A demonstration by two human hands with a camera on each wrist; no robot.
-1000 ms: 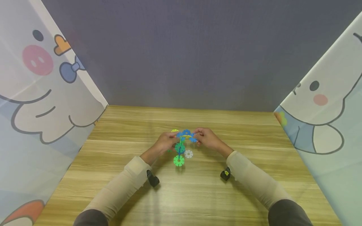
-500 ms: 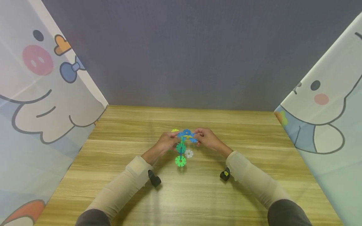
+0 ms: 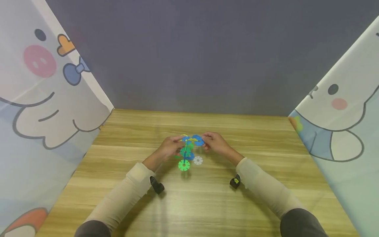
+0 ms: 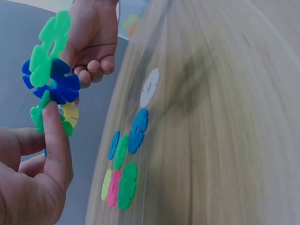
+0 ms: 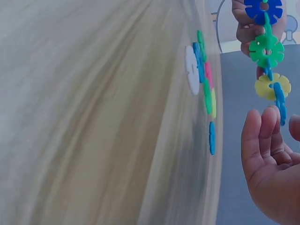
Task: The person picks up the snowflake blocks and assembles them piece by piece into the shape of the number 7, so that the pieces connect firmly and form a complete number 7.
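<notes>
Left fingers: the left hand's (image 3: 169,147) fingers (image 4: 54,140) pinch the chain of notched discs partway along, at a green disc (image 4: 45,101) turned edge-on to the left wrist's view.
Right fingers: the right hand's (image 3: 216,144) fingers (image 5: 269,123) are curved, and I see them holding the edge of the blue disc (image 5: 281,104) at the chain's far end.
The chain of discs (image 3: 185,151): held clear of the tabletop between the two hands, bent at a corner, with one arm hanging toward the person and the other reaching to the right hand.
Its near end: a light green disc (image 4: 51,47) slotted into a dark blue disc (image 4: 70,86).
Near the right hand: a yellow disc (image 5: 267,88) joined to the end blue disc.
Loose discs under the work: a white disc (image 4: 150,88) lies flat, nearest the right side; a second blue disc (image 4: 138,132) lies just beside it, then a pink disc (image 4: 113,188) and a yellow-green disc (image 4: 107,185) close together among other green and blue ones.
Tabletop (image 3: 201,210): pale wood grain, with shadows of the work across it.
Arms: cream sleeves (image 3: 119,197), a small black camera (image 3: 235,182) at each wrist.
Around: a grey panel (image 3: 189,59) behind, cartoon-printed panels (image 3: 17,131) on both sides.
</notes>
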